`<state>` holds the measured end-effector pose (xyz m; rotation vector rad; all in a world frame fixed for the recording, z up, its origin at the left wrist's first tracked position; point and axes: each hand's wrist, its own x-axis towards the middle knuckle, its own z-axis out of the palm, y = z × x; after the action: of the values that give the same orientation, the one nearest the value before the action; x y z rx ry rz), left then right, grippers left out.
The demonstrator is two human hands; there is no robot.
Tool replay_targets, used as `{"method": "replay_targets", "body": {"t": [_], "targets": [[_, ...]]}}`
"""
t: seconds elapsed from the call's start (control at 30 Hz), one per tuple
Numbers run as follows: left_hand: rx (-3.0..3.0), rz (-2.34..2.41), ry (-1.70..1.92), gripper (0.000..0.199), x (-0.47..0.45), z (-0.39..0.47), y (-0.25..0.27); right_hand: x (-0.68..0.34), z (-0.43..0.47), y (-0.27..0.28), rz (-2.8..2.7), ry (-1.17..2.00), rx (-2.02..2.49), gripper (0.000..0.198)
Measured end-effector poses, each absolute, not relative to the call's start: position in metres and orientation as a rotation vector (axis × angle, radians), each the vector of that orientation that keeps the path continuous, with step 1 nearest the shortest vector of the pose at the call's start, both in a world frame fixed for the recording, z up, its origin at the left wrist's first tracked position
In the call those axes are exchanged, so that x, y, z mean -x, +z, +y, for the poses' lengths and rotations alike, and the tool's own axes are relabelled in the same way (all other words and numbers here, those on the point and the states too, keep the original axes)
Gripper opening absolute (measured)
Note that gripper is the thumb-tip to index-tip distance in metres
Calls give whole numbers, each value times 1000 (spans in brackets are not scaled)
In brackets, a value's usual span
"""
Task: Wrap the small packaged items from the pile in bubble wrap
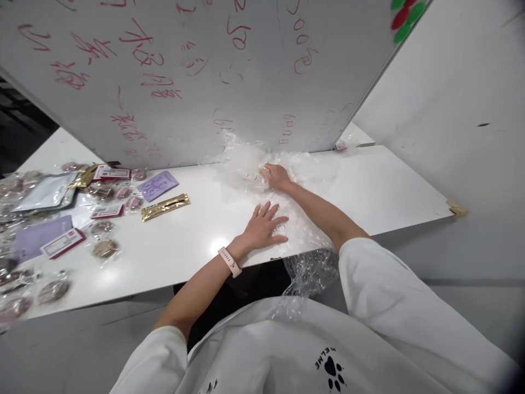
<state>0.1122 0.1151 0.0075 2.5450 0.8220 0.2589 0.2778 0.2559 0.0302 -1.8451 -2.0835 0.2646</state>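
Observation:
Crumpled clear plastic film (241,169) is bunched in the middle of the white table, against the foot of the whiteboard. One part of it hangs over the table's front edge towards my lap. My right hand (275,177) lies on the film with its fingers curled into it, partly hidden by the shiny folds. Closer to me, my left hand (264,227) rests flat with fingers spread, at the film's left border near the front edge. A pale pink band (229,261) circles the left wrist.
The whiteboard (254,82) with red writing stands across the table (394,191). To the left lie a gold stick packet (165,207), a purple sachet (158,185) and several small wrapped items (105,248). A wall (463,137) borders the right side.

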Motion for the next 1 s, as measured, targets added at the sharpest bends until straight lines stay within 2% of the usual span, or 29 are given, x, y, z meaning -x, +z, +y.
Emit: {"method": "replay_targets", "body": {"t": [0.27,0.4,0.5,0.57,0.67,0.8,0.9,1.0], "targets": [[-2423,1143,318,46,-44,107,18,-355,247,52,-1992,67,2073,24],[-2293,1448,383,55,13,105,27,-388,217,75,-1800,-60,2168,36],[-2143,1716,600,61,40,99,37,-385,179,100,-1743,-229,2051,52],[-2061,1795,833,55,46,91,43,-364,146,112,-1807,-309,1773,42],[-2073,1686,1007,38,41,75,45,-313,95,109,-2075,-144,1310,36],[-2255,1386,738,24,41,54,37,-263,50,84,-2437,2,1307,49],[-2232,1325,607,29,56,40,32,-260,25,83,-2643,239,1286,46],[-2104,1438,691,40,67,32,36,-270,0,106,-2871,839,1094,49]]}}
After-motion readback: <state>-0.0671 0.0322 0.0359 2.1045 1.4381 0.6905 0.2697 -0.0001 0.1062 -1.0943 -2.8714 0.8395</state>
